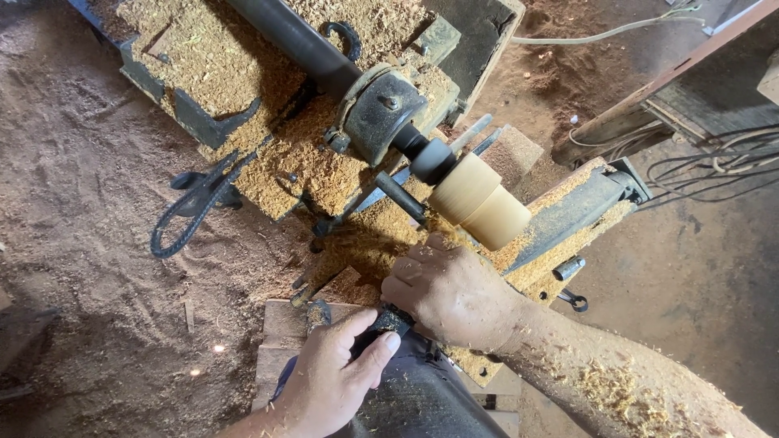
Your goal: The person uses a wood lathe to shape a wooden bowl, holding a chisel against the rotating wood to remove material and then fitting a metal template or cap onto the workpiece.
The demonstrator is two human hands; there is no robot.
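The turned wooden workpiece [479,203] is pale tan with faint ringed lines, mounted on a black chuck [432,159] and dark grey steel shaft [296,40]. Golden-yellow sawdust [219,61] covers the dark lathe bed [182,109], and the dirt floor [81,203] is reddish brown.

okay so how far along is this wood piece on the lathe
Done: the wood piece on the lathe already looks round and smooth, and sawdust is piled about. In hand: the right hand and left hand grip a dark tool beneath it. Left: it is still mounted.
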